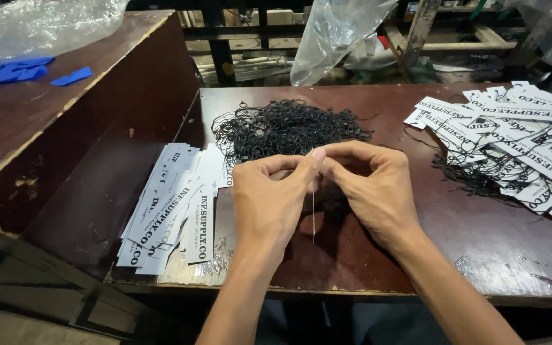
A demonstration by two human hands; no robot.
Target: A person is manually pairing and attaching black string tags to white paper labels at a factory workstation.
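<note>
Both hands, left hand (pixel 269 198) and right hand (pixel 368 188), are pinching a thin black string (pixel 314 220) that is hanging loose and likely slipping free near the tangled string pile (pixel 289 128).

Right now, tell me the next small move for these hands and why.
Probably draw the pinched black string free and carry it to the stack of white tags on the left. Both the left hand and right hand meet at their fingertips on one strand hanging down, apart from the string pile; those tags look unstrung.
</note>
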